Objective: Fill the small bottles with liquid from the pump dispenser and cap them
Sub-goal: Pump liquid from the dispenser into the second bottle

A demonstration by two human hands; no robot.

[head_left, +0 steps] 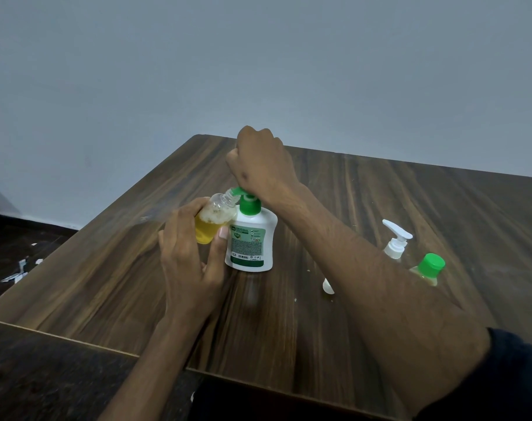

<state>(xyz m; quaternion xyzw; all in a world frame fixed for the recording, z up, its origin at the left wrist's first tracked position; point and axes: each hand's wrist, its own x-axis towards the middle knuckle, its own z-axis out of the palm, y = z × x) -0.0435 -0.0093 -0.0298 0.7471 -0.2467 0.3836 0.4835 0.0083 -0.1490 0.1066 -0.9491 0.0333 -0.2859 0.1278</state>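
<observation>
A white pump dispenser (250, 243) with a green pump head stands upright in the middle of the wooden table (364, 208). My right hand (260, 161) is a closed fist, its heel pressing down on the pump head. My left hand (187, 256) holds a small clear bottle (214, 218), tilted, its open neck against the green nozzle. The bottle is roughly half full of yellow liquid with foam on top. A small bottle with a green cap (429, 268) stands at the right, partly hidden behind my right forearm.
A second dispenser with a white pump (395, 243) stands at the right, behind my forearm. A small white object (328, 286) lies beside the arm. Scraps of paper (18, 270) lie on the dark floor to the left. A grey wall rises behind the table.
</observation>
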